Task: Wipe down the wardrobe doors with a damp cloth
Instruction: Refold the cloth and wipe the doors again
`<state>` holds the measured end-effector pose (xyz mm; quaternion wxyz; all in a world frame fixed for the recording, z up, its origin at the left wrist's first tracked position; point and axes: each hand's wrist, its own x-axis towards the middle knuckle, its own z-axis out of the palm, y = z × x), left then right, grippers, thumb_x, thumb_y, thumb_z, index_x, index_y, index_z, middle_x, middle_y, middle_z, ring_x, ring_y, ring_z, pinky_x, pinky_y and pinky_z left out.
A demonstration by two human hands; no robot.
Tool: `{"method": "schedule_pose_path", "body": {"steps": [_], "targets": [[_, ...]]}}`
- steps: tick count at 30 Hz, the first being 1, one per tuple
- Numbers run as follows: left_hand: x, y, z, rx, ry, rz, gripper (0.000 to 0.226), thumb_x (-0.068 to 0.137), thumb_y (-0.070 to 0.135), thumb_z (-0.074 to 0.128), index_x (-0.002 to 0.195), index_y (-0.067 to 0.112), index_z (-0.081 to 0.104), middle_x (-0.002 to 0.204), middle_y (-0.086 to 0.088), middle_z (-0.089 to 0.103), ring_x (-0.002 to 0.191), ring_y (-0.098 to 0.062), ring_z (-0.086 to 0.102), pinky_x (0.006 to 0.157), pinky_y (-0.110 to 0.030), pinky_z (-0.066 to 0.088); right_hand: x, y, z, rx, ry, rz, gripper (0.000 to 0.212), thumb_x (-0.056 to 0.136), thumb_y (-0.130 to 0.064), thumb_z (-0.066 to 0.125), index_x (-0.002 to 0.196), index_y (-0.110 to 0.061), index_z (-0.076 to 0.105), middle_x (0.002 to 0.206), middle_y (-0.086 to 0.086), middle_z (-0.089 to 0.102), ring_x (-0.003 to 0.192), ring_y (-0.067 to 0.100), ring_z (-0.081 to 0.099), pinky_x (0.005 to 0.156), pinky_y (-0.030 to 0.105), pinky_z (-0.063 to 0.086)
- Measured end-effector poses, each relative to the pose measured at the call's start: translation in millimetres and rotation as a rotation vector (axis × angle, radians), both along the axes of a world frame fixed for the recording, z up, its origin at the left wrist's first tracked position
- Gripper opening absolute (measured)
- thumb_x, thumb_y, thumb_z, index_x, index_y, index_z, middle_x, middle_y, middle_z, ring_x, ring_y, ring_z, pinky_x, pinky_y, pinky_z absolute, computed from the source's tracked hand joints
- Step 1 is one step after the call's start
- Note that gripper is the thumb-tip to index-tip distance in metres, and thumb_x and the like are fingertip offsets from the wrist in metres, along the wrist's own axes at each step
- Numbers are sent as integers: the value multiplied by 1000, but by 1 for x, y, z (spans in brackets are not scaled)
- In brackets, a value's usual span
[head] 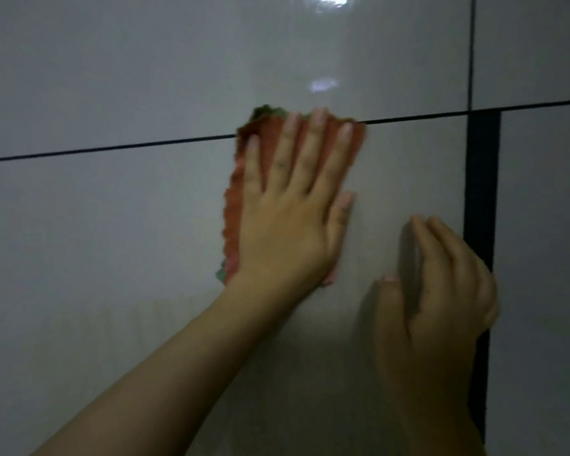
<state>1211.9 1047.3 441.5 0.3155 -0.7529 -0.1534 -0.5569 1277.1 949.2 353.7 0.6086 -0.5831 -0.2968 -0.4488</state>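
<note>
Head view: my left hand [287, 212] presses flat, fingers straight, on the orange cloth [244, 179] against the wardrobe door [112, 241]. My right hand [438, 307] grips the round door handle [408, 261].

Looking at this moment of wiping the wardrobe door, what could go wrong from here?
1. The cloth lies across the dark gap between two panels; its frayed edge might catch there.
2. The left hand presses the cloth with flat, straight fingers and does not grip it, so it might slip out and fall.
3. The right hand grips the handle of the door, which seems slightly ajar; hard pressing may swing it.
</note>
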Motion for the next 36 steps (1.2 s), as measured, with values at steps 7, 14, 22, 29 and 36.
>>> {"method": "schedule_pose_path", "body": {"steps": [7, 14, 22, 29, 36], "targets": [[-7, 3, -43, 151, 237, -7, 54, 99, 39, 28, 149, 19, 24, 157, -7, 17, 146, -24, 12, 117, -50, 6, 46, -27, -12, 43, 42, -32, 54, 82, -22, 40, 134, -12, 51, 136, 9, 50, 125, 24, 35, 102, 43, 24], [41, -30, 34, 46, -3, 9, 55, 100, 39, 23, 152, 19, 18, 159, -8, 13, 147, -25, 8, 117, -48, 2, 63, -36, -16, 58, -35, -81, 44, 87, -17, 42, 125, -4, 59, 125, 14, 59, 116, 30, 46, 97, 47, 34], [14, -14, -41, 270, 385, -21, 54, 99, 38, 31, 150, 20, 25, 156, -6, 19, 146, -24, 15, 117, -50, 7, 73, -37, -18, 156, -75, -53, 39, 86, -11, 44, 118, -7, 65, 119, 12, 63, 112, 25, 45, 93, 44, 37], [74, -55, 44, 170, 159, -17, 54, 101, 40, 19, 152, 22, 15, 159, -7, 12, 147, -26, 7, 118, -50, 2, 99, -52, -25, 179, -43, -96, 38, 87, -14, 48, 123, -13, 61, 121, 11, 59, 113, 25, 42, 90, 45, 42], [84, -68, -34, 355, 462, -79, 55, 99, 41, 29, 151, 23, 23, 158, -6, 18, 146, -26, 12, 117, -51, 4, 115, -72, -35, 235, -100, -113, 32, 85, -15, 50, 111, -9, 67, 109, 8, 62, 107, 21, 46, 91, 33, 41]]}}
